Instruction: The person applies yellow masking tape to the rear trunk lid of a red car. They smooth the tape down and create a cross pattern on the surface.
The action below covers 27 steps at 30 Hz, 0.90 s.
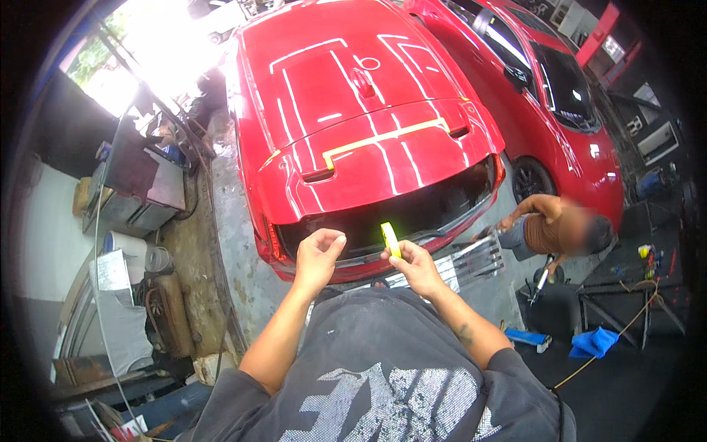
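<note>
My right hand (pixel 418 271) grips a roll of bright yellow masking tape (pixel 390 240), held up on edge between thumb and fingers. My left hand (pixel 319 259) is raised beside it, thumb and fingertips pinched together; anything between them is too small to make out. Both hands are in front of the dark rear window (pixel 442 218) of a red car (pixel 309 92). Across its rear spoiler (pixel 401 166) runs a strip of yellow tape (pixel 387 138), with short turned ends near two dark slots. Neither hand touches the car.
A second red car (pixel 589 158) stands close on the right. Near its wheel a person (pixel 560 228) crouches, holding a tool. A blue cloth (pixel 593 342) lies by a dark metal stand at right. To the left are a metal cabinet (pixel 158 195) and a rusty cylinder (pixel 173 313).
</note>
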Each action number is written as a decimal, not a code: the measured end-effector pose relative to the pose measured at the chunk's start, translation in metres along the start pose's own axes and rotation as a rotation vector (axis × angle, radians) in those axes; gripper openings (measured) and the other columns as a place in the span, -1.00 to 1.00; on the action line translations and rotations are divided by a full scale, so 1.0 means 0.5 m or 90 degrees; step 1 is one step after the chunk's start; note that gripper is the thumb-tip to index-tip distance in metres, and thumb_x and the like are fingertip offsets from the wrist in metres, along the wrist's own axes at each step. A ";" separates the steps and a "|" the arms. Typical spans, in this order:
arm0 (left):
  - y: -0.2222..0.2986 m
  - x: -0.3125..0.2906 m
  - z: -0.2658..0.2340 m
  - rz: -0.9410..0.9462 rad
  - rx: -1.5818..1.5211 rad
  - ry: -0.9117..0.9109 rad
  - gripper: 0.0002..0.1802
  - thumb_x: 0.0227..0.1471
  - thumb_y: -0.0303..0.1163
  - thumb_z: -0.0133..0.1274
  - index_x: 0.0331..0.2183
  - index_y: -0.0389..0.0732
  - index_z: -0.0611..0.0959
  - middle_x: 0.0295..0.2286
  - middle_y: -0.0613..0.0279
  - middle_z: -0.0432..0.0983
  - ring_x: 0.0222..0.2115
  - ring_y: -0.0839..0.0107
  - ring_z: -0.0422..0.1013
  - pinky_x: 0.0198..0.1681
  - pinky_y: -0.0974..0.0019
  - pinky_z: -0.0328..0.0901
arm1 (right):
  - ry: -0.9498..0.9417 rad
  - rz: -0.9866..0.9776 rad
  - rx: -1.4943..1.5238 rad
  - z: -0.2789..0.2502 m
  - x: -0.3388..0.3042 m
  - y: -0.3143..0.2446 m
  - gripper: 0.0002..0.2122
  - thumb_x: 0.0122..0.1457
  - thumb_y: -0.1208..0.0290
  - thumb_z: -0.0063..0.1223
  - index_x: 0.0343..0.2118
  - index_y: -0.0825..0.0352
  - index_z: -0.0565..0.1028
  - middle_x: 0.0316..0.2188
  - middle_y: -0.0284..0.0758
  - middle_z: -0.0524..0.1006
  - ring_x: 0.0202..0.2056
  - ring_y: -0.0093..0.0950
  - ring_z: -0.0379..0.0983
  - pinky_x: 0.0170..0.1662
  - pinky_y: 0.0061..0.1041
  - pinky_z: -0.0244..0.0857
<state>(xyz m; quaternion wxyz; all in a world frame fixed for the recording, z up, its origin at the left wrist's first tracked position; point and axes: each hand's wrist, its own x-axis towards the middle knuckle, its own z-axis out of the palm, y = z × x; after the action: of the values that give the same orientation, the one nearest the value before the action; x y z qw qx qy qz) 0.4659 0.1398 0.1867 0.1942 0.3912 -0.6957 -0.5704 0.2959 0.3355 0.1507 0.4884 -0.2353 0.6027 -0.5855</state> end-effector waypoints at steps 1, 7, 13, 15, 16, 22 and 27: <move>0.007 -0.002 0.003 0.055 0.044 -0.006 -0.83 0.18 -0.35 0.27 -0.25 -0.25 0.76 -0.46 0.33 0.64 -0.45 0.57 0.49 -0.31 0.36 0.40 | 0.001 -0.013 -0.008 0.003 0.000 -0.003 -0.83 0.38 0.52 0.10 -0.01 0.35 0.52 -0.09 -0.36 0.65 -0.01 -0.58 0.53 0.11 -0.48 0.36; 0.101 -0.006 -0.015 0.406 0.263 -0.081 -0.83 0.00 -0.44 0.38 -0.30 -0.23 0.77 -0.40 0.18 0.62 -0.35 0.28 0.57 -0.24 0.23 0.43 | 0.041 -0.138 -0.094 0.060 0.007 -0.031 -0.81 0.35 0.49 0.15 -0.04 0.42 0.58 -0.13 -0.30 0.69 -0.07 -0.58 0.56 0.09 -0.48 0.38; 0.093 -0.007 -0.042 0.560 0.309 -0.122 -0.82 -0.03 -0.44 0.37 -0.32 -0.24 0.76 -0.30 0.14 0.66 -0.24 0.14 0.57 -0.15 0.11 0.46 | 0.073 -0.134 -0.032 0.145 0.013 -0.022 -0.72 0.33 0.49 0.18 0.05 0.45 0.55 -0.11 -0.30 0.70 -0.03 -0.58 0.59 0.09 -0.48 0.42; 0.080 -0.004 -0.059 0.587 0.294 -0.104 -0.81 -0.03 -0.45 0.36 -0.31 -0.26 0.76 -0.28 0.12 0.67 -0.22 0.12 0.58 -0.13 0.11 0.47 | 0.064 -0.102 -0.027 0.181 0.008 -0.027 -0.69 0.33 0.51 0.19 0.09 0.45 0.54 -0.10 -0.30 0.70 -0.03 -0.58 0.59 0.08 -0.49 0.44; 0.070 0.001 -0.072 0.600 0.306 -0.125 -0.81 -0.02 -0.45 0.36 -0.30 -0.27 0.75 -0.28 0.10 0.67 -0.21 0.12 0.59 -0.12 0.11 0.48 | 0.056 -0.081 -0.054 0.203 -0.006 -0.052 -0.68 0.33 0.51 0.18 0.11 0.45 0.52 -0.10 -0.30 0.69 -0.02 -0.59 0.59 0.07 -0.49 0.44; 0.006 -0.005 -0.129 0.601 0.389 -0.261 -0.89 0.05 -0.48 0.25 -0.33 -0.28 0.70 -0.31 0.06 0.66 -0.23 0.09 0.60 -0.15 0.10 0.50 | -0.009 -0.050 -0.039 0.251 -0.021 0.001 -0.65 0.33 0.55 0.14 0.17 0.39 0.49 -0.20 -0.41 0.63 -0.20 -0.65 0.55 -0.05 -0.55 0.46; -0.061 -0.033 -0.129 0.506 0.364 -0.229 -0.90 0.23 -0.46 0.06 -0.31 -0.29 0.60 -0.39 0.03 0.56 -0.34 0.02 0.55 -0.23 0.07 0.46 | 0.025 -0.037 -0.151 0.261 -0.026 0.045 -0.64 0.29 0.45 0.22 0.12 0.38 0.49 -0.27 -0.36 0.65 -0.29 -0.54 0.59 -0.18 -0.45 0.49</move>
<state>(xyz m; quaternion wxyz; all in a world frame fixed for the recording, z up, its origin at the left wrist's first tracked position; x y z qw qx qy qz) 0.5323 0.1098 0.1784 0.1585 0.0304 -0.9408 -0.2980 0.4203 0.2891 0.1549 0.4282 -0.2971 0.6700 -0.5286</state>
